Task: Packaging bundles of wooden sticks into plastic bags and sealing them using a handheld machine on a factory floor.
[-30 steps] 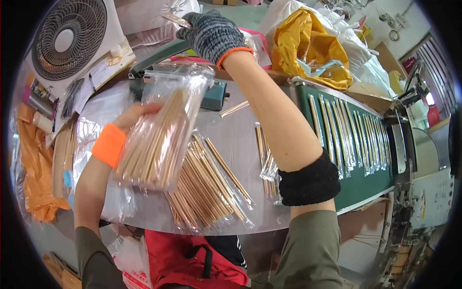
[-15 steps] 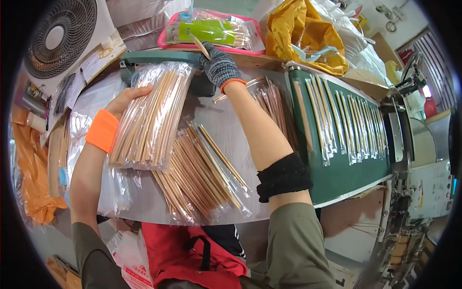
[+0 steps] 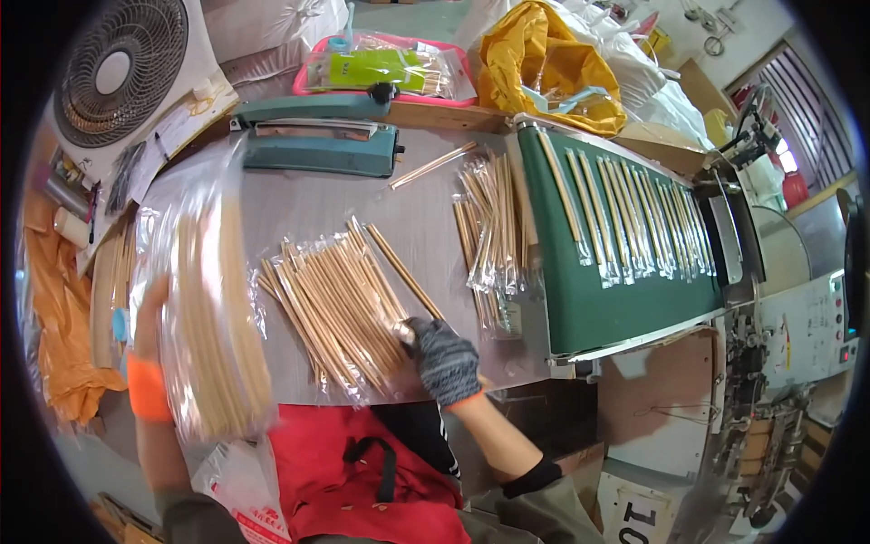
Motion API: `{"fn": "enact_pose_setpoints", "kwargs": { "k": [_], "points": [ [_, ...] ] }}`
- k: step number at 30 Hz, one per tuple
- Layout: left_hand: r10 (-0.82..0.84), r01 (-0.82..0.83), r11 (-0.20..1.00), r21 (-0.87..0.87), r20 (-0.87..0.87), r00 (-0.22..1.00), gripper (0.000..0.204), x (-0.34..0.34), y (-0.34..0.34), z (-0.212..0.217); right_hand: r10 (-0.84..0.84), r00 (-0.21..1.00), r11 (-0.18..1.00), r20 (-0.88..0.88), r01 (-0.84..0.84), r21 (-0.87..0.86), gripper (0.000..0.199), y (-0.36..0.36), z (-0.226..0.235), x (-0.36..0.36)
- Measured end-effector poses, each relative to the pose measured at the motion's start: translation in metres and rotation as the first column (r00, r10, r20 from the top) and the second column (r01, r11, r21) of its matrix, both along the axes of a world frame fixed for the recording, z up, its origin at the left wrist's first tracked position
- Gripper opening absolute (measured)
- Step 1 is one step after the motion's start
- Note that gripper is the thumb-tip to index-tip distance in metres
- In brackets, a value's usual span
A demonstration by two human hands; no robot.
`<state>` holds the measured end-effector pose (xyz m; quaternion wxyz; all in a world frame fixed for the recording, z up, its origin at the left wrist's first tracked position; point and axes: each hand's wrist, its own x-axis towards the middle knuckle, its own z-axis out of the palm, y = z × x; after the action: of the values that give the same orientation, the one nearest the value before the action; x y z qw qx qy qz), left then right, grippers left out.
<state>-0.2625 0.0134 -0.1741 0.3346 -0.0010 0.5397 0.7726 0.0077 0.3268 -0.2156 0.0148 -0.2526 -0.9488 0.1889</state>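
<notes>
A large clear bag of wooden sticks, smeared by motion, hangs tilted on the left. My left hand, bare with an orange wristband, grips its left side. My right hand, in a grey knitted glove, is at the right edge of a pile of individually wrapped sticks. Its fingers are bent in against the pile's lower end; what they hold, if anything, is hidden. A single stick lies beside the pile, running under the glove. Behind them stands a teal bag sealer with its arm raised.
More wrapped sticks lie right of the middle, near two loose sticks. A green conveyor belt carries a row of wrapped sticks. At the back are a pink tray and a yellow sack; a fan stands far left.
My right hand has left the sealer's arm and come down to the pile. The bag in my left hand has moved left and nearer, away from the sealer.
</notes>
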Motion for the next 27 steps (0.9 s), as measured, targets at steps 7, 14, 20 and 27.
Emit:
{"fn": "enact_pose_setpoints", "kwargs": {
  "k": [7, 14, 20, 27],
  "points": [
    [0.035, -0.075, 0.972, -0.222, -0.178, 0.983, 0.048, 0.132, -0.075, 0.001, 0.211, 0.976, 0.976, 0.059, -0.214, 0.032, 0.025, -0.035, -0.004, -0.008],
    [-0.06, -0.009, 0.962, -0.274, -0.243, 0.968, 0.049, 0.099, -0.02, 0.002, -0.06, 0.993, 0.958, 0.098, 0.029, 0.286, 0.017, 0.001, -0.019, -0.036],
    [-0.27, -0.468, 0.616, -0.633, -0.728, 0.63, 0.055, 0.056, 0.065, -0.008, -0.239, 0.971, 0.52, 0.023, 0.147, -0.842, 0.016, 0.016, 0.01, -0.005],
    [-0.386, 0.401, 0.908, 0.118, -0.129, 0.913, 0.028, 0.175, 0.124, 0.018, -0.247, 0.961, 0.097, -0.124, -0.102, -0.99, 0.016, -0.086, 0.018, 0.077]
  ]
}}
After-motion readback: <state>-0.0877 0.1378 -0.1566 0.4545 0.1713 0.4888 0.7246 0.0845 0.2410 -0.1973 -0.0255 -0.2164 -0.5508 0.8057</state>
